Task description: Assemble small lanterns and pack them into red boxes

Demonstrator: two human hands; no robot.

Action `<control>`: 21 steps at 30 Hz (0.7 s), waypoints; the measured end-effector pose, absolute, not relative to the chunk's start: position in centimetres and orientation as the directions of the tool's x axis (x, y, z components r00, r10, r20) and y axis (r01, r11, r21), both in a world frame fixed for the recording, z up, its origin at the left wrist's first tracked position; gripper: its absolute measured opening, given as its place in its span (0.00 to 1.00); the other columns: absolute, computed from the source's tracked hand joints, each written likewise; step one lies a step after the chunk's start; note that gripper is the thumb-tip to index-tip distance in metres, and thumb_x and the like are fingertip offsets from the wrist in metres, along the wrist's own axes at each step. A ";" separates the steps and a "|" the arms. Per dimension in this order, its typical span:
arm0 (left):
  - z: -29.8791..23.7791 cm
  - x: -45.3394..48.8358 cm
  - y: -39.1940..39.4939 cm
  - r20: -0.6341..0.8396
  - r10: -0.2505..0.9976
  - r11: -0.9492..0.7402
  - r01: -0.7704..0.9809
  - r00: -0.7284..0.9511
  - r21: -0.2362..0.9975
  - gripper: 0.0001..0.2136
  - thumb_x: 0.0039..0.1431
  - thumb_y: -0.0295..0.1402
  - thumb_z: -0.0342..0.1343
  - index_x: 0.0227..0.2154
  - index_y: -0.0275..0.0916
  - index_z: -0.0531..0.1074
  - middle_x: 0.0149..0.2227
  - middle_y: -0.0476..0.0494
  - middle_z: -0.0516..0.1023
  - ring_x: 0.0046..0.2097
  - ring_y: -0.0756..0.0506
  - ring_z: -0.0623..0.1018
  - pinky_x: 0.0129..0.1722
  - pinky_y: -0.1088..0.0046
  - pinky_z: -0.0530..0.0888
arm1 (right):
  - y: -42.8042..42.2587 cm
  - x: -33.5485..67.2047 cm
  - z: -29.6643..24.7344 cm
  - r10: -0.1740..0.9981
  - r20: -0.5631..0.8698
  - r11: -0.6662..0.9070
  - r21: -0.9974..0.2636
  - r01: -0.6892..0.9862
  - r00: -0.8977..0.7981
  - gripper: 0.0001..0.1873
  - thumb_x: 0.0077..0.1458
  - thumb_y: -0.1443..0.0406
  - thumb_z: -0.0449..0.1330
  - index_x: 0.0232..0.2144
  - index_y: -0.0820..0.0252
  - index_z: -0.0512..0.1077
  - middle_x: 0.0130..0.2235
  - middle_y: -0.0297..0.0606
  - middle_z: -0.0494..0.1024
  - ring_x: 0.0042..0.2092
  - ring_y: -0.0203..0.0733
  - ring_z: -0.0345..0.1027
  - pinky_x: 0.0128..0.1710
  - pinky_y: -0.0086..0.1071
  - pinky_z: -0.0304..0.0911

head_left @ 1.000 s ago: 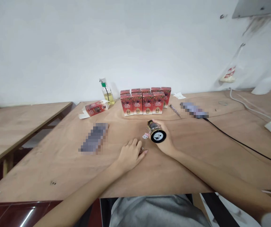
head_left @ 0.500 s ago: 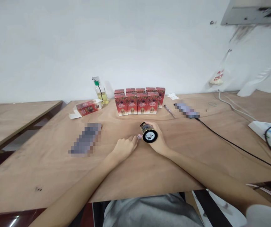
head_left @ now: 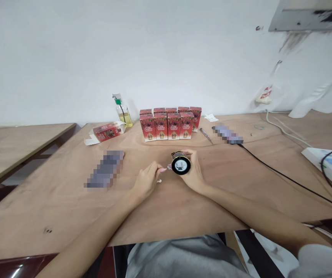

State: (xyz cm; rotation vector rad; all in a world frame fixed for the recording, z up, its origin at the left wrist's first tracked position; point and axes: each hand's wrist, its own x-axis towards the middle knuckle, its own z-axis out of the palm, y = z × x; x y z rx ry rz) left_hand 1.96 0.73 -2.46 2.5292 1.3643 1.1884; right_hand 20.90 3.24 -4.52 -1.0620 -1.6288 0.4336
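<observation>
My right hand (head_left: 193, 173) is wrapped around a small lantern (head_left: 181, 165), tipped so that its round black base with a white label faces me. My left hand (head_left: 147, 178) is just left of it, thumb and fingers pinched together; what they hold, if anything, is too small to make out. Between the fingertips and the lantern shows a small pinkish-white piece (head_left: 169, 166); whether the left fingers touch it I cannot tell. A tiny white bit (head_left: 159, 181) is seen just beside the left hand, low by the tabletop.
Several red Christmas boxes (head_left: 167, 125) stand in rows near the wall. An opened red box (head_left: 109, 131) lies left, by a bottle of yellow liquid (head_left: 125, 116). A screwdriver (head_left: 206, 135), two blurred phone-like things (head_left: 105, 170), a black cable (head_left: 281, 173) and a white power strip (head_left: 327, 168) are around.
My left hand has drawn slightly left and away from the lantern, its fingers now pinched. The tiny white bit has come into sight beside it. My right hand still holds the lantern.
</observation>
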 end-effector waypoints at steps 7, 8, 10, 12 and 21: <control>0.8 3.3 1.2 0.866 0.479 -0.817 0.432 0.140 0.382 0.12 0.67 0.36 0.44 0.30 0.39 0.66 0.21 0.53 0.71 0.21 0.55 0.72 0.24 0.80 0.69 | 3.1 20.6 -4.5 0.825 0.565 0.512 -0.750 0.419 0.001 0.28 0.43 0.63 0.67 0.46 0.56 0.62 0.46 0.43 0.68 0.48 0.48 0.66 0.44 0.42 0.66; 1.4 3.7 1.4 0.861 0.491 -0.811 0.428 0.130 0.398 0.11 0.66 0.35 0.44 0.30 0.38 0.66 0.21 0.53 0.71 0.22 0.55 0.73 0.26 0.80 0.70 | 3.2 20.6 -4.4 0.822 0.570 0.515 -0.754 0.408 0.016 0.28 0.43 0.62 0.67 0.46 0.56 0.62 0.46 0.42 0.69 0.48 0.48 0.66 0.45 0.42 0.66; 2.3 4.5 1.5 0.845 0.520 -0.803 0.408 0.122 0.435 0.10 0.66 0.33 0.45 0.32 0.38 0.67 0.20 0.53 0.71 0.23 0.54 0.74 0.27 0.80 0.71 | 3.3 20.6 -4.4 0.813 0.581 0.525 -0.759 0.385 0.038 0.28 0.43 0.62 0.67 0.47 0.55 0.62 0.47 0.42 0.69 0.48 0.47 0.66 0.46 0.42 0.65; 2.4 5.1 1.4 0.824 0.553 -0.797 0.365 0.120 0.482 0.09 0.66 0.34 0.46 0.33 0.37 0.68 0.21 0.52 0.73 0.23 0.54 0.75 0.27 0.80 0.72 | 3.3 20.6 -4.3 0.805 0.591 0.535 -0.758 0.373 0.044 0.28 0.44 0.62 0.67 0.47 0.55 0.62 0.46 0.41 0.70 0.47 0.46 0.66 0.45 0.42 0.66; 0.2 4.9 0.8 0.713 0.701 -0.674 0.336 0.010 0.658 0.08 0.61 0.33 0.53 0.33 0.35 0.73 0.28 0.48 0.78 0.19 0.56 0.73 0.20 0.83 0.72 | 3.0 20.6 -4.1 0.797 0.605 0.559 -0.741 0.372 0.009 0.27 0.45 0.62 0.67 0.47 0.53 0.63 0.46 0.41 0.66 0.47 0.47 0.65 0.46 0.43 0.66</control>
